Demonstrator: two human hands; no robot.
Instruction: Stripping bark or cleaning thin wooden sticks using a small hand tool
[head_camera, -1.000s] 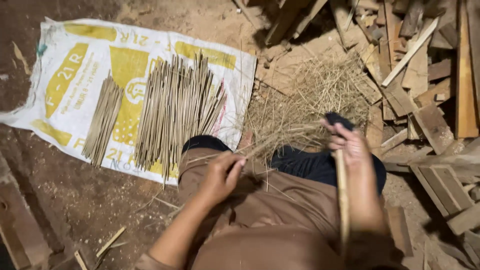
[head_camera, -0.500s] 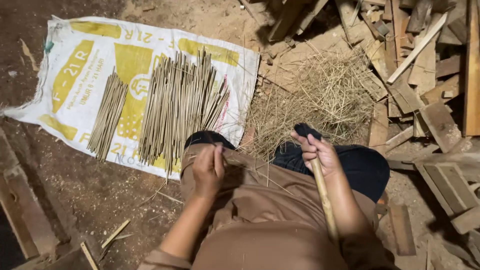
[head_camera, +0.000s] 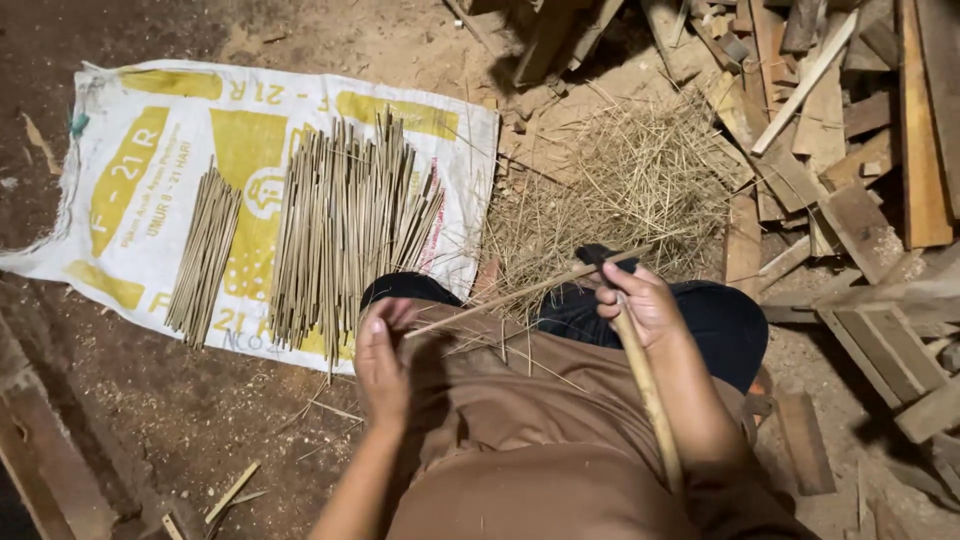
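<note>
Head view: the person's lap in brown cloth fills the lower middle, and the forearms are cut off by the bottom edge. The left hand (head_camera: 385, 355) pinches one end of a thin bamboo stick (head_camera: 520, 292) between its fingertips; how the thumb sits is hard to make out. The stick lies across the lap, over the knees, with its long axis running from about 8 o'clock at the left hand up toward 2 o'clock, where it passes the right hand (head_camera: 645, 305). The right hand is closed around a pale wooden handle (head_camera: 648, 395), which runs down toward 5 o'clock along the forearm. Only a dark tip (head_camera: 594, 254) shows above the fist; I cannot tell its shape or whether it touches the stick. At 12 o'clock from the hands a heap of straw-like shavings (head_camera: 630, 180) lies on the floor. At 10 o'clock, a white and yellow sack (head_camera: 150, 150) carries two bundles of sticks (head_camera: 340, 230), all pointing roughly 12 to 6 o'clock. Wood scraps (head_camera: 850, 120) lie at 2 o'clock.
</note>
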